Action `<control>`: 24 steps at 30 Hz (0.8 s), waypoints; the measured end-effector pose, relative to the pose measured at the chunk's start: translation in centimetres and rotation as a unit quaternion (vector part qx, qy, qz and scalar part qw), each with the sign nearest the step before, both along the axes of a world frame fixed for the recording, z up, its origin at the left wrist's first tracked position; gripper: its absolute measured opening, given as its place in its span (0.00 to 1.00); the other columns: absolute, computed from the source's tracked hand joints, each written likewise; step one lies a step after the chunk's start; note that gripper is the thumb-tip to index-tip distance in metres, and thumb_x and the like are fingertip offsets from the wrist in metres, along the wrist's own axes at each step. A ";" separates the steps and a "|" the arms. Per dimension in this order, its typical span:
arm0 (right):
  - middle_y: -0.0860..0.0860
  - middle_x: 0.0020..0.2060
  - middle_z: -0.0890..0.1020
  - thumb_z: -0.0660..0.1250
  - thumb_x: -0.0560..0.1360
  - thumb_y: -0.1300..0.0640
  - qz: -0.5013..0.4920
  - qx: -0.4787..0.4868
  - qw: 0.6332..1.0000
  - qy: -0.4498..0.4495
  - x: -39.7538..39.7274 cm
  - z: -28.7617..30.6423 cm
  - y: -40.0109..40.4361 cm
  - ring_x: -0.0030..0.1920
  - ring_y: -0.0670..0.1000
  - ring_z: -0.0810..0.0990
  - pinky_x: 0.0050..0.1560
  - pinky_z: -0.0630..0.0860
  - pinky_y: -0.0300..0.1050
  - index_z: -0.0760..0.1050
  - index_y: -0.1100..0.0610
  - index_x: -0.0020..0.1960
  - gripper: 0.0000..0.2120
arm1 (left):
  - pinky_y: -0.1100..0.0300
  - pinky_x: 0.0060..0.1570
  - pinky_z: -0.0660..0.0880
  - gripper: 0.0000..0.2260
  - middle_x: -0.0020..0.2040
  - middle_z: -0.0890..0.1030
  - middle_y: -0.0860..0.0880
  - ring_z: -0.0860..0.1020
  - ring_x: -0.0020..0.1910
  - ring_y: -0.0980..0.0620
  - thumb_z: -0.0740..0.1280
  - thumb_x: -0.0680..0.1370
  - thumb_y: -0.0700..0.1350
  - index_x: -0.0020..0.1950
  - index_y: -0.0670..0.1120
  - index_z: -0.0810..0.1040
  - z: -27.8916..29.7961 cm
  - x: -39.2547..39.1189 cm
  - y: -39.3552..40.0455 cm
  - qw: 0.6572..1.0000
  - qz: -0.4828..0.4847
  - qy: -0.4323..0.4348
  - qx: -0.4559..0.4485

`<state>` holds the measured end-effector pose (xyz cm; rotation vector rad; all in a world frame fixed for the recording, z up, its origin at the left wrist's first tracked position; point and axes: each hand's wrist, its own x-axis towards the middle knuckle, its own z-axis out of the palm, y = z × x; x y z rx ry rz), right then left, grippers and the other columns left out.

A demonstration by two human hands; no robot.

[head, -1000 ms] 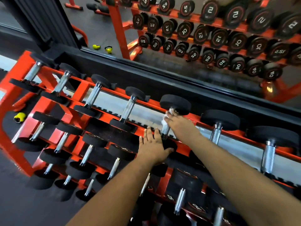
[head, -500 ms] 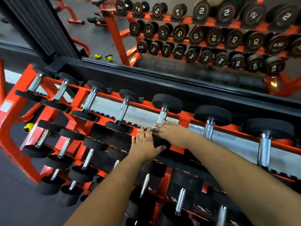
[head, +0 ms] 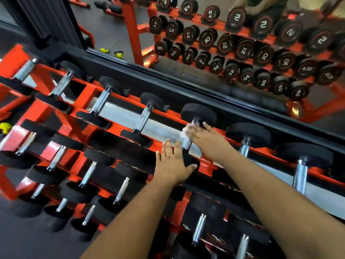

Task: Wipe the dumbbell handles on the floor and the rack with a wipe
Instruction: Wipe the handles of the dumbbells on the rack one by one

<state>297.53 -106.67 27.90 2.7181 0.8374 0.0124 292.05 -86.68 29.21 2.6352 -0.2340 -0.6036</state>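
While the frame is blurry in spots, here's what shows:

right hand [head: 206, 138]: centre of frame, wrapped over the chrome handle [head: 186, 143] of a dumbbell [head: 198, 114] on the top shelf, pressing a white wipe [head: 186, 130] against it. Fingers curl around the wipe and bar.

left hand [head: 172, 162]: just below and left of the right one, fingers straight and together, lying flat on that dumbbell's near black head [head: 190, 161], thumb hooked on its lower edge.

wipe: bunched at the upper end of the handle, right under the far head.

rack [head: 87, 92]: orange, slanting from upper left to lower right, three rows of black dumbbells with chrome handles.

mirror [head: 214, 53]: upper right of frame, reflecting numbered dumbbell ends.

floor [head: 22, 238]: dark, lower left.

yellow bits [head: 118, 54]: upper left, on the floor in the reflection.
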 end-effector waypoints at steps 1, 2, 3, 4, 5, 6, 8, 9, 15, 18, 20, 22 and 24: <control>0.55 0.80 0.58 0.58 0.78 0.62 -0.048 -0.003 0.999 -0.019 0.4 -0.1 0.6 0.80 0.55 0.56 0.79 0.56 0.57 0.53 0.57 0.82 0.33 | 0.42 0.79 0.40 0.47 0.83 0.38 0.41 0.37 0.82 0.43 0.63 0.77 0.69 0.83 0.48 0.40 0.1 0.0 0.0 1.000 0.000 -0.002 -0.002; 0.56 0.81 0.55 0.56 0.79 0.63 -0.086 0.007 0.996 -0.027 0.3 -0.2 1.5 0.81 0.56 0.54 0.79 0.55 0.57 0.50 0.58 0.82 0.33 | 0.42 0.79 0.40 0.47 0.83 0.37 0.41 0.37 0.82 0.43 0.63 0.77 0.69 0.83 0.48 0.40 0.2 -0.1 -0.1 1.000 -0.001 -0.002 -0.006; 0.56 0.81 0.56 0.56 0.79 0.62 -0.103 0.021 0.994 -0.035 0.1 -0.6 2.3 0.81 0.57 0.54 0.79 0.56 0.57 0.52 0.59 0.82 0.32 | 0.42 0.79 0.39 0.47 0.83 0.37 0.41 0.36 0.82 0.43 0.63 0.77 0.69 0.83 0.48 0.40 0.3 0.0 0.0 1.000 0.000 -0.001 -0.010; 0.56 0.80 0.59 0.59 0.79 0.62 -0.102 0.039 0.993 -0.037 -0.4 -0.9 2.9 0.80 0.57 0.56 0.78 0.57 0.57 0.57 0.58 0.81 0.31 | 0.42 0.78 0.39 0.47 0.83 0.37 0.41 0.36 0.81 0.43 0.63 0.77 0.68 0.83 0.48 0.40 0.3 -0.1 0.0 1.000 0.001 -0.002 -0.012; 0.55 0.79 0.62 0.62 0.78 0.61 -0.083 0.048 0.995 -0.028 -0.8 -0.9 3.2 0.80 0.56 0.58 0.77 0.59 0.57 0.62 0.56 0.79 0.29 | 0.42 0.78 0.39 0.47 0.83 0.37 0.40 0.36 0.81 0.43 0.63 0.77 0.68 0.83 0.48 0.40 0.3 -0.1 0.0 1.000 0.001 -0.006 -0.014; 0.54 0.78 0.65 0.63 0.78 0.60 -0.050 0.064 0.997 -0.007 -1.3 -0.6 3.1 0.79 0.55 0.60 0.77 0.60 0.55 0.66 0.55 0.77 0.27 | 0.42 0.78 0.39 0.47 0.83 0.38 0.40 0.36 0.82 0.43 0.63 0.77 0.68 0.83 0.48 0.40 0.4 -0.1 -0.1 1.000 0.001 -0.009 -0.016; 0.51 0.77 0.67 0.61 0.80 0.59 0.014 0.104 0.992 0.065 -1.7 -0.2 1.9 0.79 0.52 0.61 0.77 0.58 0.50 0.66 0.53 0.77 0.25 | 0.42 0.79 0.40 0.47 0.83 0.38 0.40 0.37 0.82 0.42 0.64 0.77 0.68 0.83 0.48 0.40 0.3 -0.1 -0.2 1.000 0.004 -0.015 -0.022; 0.50 0.78 0.66 0.61 0.81 0.60 0.032 0.119 0.986 0.108 -2.0 0.1 1.4 0.79 0.51 0.60 0.77 0.57 0.47 0.65 0.52 0.78 0.25 | 0.42 0.79 0.40 0.47 0.83 0.38 0.40 0.38 0.82 0.42 0.64 0.77 0.68 0.83 0.48 0.40 0.2 -0.2 -0.2 1.000 0.005 -0.017 -0.024; 0.50 0.72 0.74 0.67 0.78 0.63 0.074 0.140 0.977 0.145 -2.0 0.5 0.4 0.75 0.49 0.68 0.68 0.71 0.46 0.74 0.55 0.72 0.23 | 0.42 0.79 0.40 0.47 0.83 0.38 0.41 0.37 0.82 0.43 0.63 0.77 0.68 0.83 0.49 0.40 0.1 0.0 -0.1 1.000 0.004 -0.011 -0.025; 0.53 0.63 0.82 0.72 0.72 0.64 0.020 0.178 0.983 0.031 -2.0 -0.5 -0.8 0.62 0.54 0.82 0.56 0.82 0.51 0.82 0.54 0.64 0.21 | 0.42 0.79 0.40 0.47 0.83 0.37 0.41 0.37 0.82 0.42 0.63 0.77 0.69 0.83 0.49 0.40 0.1 0.1 -0.2 1.000 -0.002 -0.004 -0.011; 0.54 0.58 0.85 0.68 0.73 0.65 -0.170 0.279 0.945 -0.002 -2.1 -0.9 -1.2 0.54 0.58 0.84 0.52 0.82 0.52 0.82 0.53 0.63 0.20 | 0.42 0.79 0.40 0.48 0.82 0.37 0.41 0.36 0.81 0.42 0.62 0.77 0.69 0.83 0.48 0.40 0.1 0.2 -0.3 1.000 -0.001 -0.002 -0.003; 0.54 0.47 0.85 0.65 0.76 0.66 -0.387 0.469 0.793 0.033 -1.6 -1.0 0.1 0.45 0.56 0.81 0.48 0.78 0.50 0.84 0.55 0.59 0.16 | 0.41 0.79 0.40 0.48 0.83 0.37 0.41 0.36 0.82 0.42 0.62 0.77 0.70 0.83 0.49 0.39 0.0 0.2 -0.3 1.000 0.000 -0.003 0.002; 0.54 0.43 0.82 0.62 0.78 0.68 -0.466 0.675 0.556 0.136 -0.6 -0.7 2.6 0.42 0.54 0.77 0.45 0.73 0.49 0.83 0.59 0.55 0.13 | 0.41 0.79 0.40 0.48 0.83 0.38 0.41 0.37 0.82 0.43 0.63 0.76 0.70 0.83 0.49 0.40 0.1 0.0 -0.5 1.000 0.006 -0.005 0.005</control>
